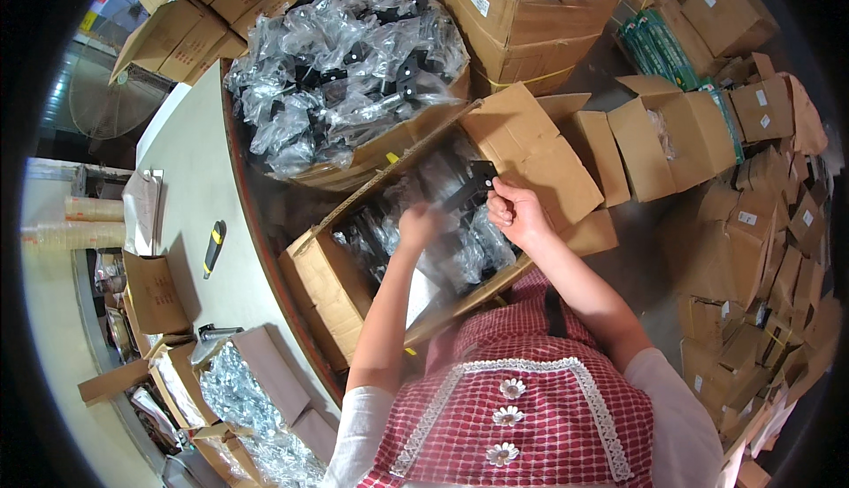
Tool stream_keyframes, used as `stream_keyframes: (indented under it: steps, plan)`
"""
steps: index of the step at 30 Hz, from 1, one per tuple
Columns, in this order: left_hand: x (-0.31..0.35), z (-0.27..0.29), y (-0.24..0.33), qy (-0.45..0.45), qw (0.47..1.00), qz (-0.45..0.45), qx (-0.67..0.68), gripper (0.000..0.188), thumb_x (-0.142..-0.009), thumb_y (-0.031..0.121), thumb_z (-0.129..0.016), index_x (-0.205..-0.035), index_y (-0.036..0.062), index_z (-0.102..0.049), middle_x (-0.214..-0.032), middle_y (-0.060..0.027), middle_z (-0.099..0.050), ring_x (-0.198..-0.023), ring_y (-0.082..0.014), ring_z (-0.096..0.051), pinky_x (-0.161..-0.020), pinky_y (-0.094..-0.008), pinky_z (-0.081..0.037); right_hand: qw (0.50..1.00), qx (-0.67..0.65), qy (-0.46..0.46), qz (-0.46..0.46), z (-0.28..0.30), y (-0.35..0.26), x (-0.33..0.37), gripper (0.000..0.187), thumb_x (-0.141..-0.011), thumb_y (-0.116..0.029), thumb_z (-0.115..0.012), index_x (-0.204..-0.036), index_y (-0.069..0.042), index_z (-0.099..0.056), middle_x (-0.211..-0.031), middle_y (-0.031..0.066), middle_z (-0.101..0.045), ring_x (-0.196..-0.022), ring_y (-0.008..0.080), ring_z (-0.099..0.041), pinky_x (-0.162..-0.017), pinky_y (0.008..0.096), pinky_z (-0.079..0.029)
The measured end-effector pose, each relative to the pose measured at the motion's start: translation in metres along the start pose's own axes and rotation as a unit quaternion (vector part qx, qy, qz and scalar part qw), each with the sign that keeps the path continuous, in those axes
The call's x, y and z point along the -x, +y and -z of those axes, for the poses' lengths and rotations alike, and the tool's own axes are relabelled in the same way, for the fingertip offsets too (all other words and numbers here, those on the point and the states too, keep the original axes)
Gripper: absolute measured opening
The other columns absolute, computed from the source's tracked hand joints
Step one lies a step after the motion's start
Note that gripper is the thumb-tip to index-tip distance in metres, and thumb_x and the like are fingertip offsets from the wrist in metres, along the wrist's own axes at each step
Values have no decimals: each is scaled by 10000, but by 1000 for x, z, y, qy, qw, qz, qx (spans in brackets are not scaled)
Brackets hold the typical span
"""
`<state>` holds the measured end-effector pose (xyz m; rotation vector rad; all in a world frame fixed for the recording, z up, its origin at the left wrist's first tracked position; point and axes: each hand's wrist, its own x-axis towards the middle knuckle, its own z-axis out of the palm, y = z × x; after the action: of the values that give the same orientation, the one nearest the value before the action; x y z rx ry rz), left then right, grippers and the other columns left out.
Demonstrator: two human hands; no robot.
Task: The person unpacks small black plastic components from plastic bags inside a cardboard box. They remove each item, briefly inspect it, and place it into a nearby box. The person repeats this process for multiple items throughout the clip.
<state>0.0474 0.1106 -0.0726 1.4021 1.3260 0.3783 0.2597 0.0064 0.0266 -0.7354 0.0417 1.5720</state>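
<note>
In front of me an open cardboard box holds several black parts in clear plastic bags. Over it, my right hand is closed, thumb and fingers pinching the end of a flat black bracket-like part with small holes. My left hand is above the same box, near the other end of that part. Motion smears its fingers, so its grip cannot be made out. A white sheet-like piece lies at the box's near side, below my left wrist.
Beyond stands a large box heaped with bagged black parts, beside a taller carton. Left is a pale tabletop with a yellow-black utility knife. Flattened cardboard piles up at right; an open carton stands nearer.
</note>
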Motion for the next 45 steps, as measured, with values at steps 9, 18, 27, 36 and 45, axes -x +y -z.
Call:
stream_keyframes:
  steps: [9,18,27,36,45]
  plan:
    - [25,13,-15,26,985,-107,-134,393,-1009,359,-603,-867,16,-731,-632,-58,-671,-582,-144,-629,-579,-322,-483,997,70,-3,30,-13,21,4,215,-997,-185,-640,-858,-27,-596,-592,18,-517,-429,86,-394,-439,235,-285]
    - [58,20,-8,46,995,-93,2,444,-1045,400,-569,-835,31,-696,-580,12,-548,-541,-87,-514,-524,-297,-415,993,115,7,-35,-11,38,20,108,-967,-128,-655,-976,-54,-576,-739,14,-545,-503,78,-397,-474,226,-275]
    - [101,21,54,-41,965,-115,232,338,-1062,287,-548,-1062,-6,-715,-608,63,-489,-547,-48,-409,-522,-237,-314,986,158,-12,-51,-31,32,34,182,-989,-87,-618,-817,-30,-612,-617,51,-564,-464,81,-419,-443,225,-290]
    - [160,54,89,-146,928,-70,336,494,-1008,358,-589,-1232,-72,-677,-641,-5,-603,-637,-115,-563,-667,-244,-430,848,520,-72,73,-34,17,85,279,-937,-175,-711,-707,-50,-614,-596,-35,-507,-543,45,-433,-498,249,-297]
    - [195,3,16,-120,965,-57,226,316,-1041,234,-579,-1219,12,-718,-1205,-116,-695,-1127,-242,-630,-1055,-341,-441,742,665,-20,83,17,30,113,338,-884,-209,-772,-740,15,-564,-596,39,-436,-574,79,-393,-514,317,-341]
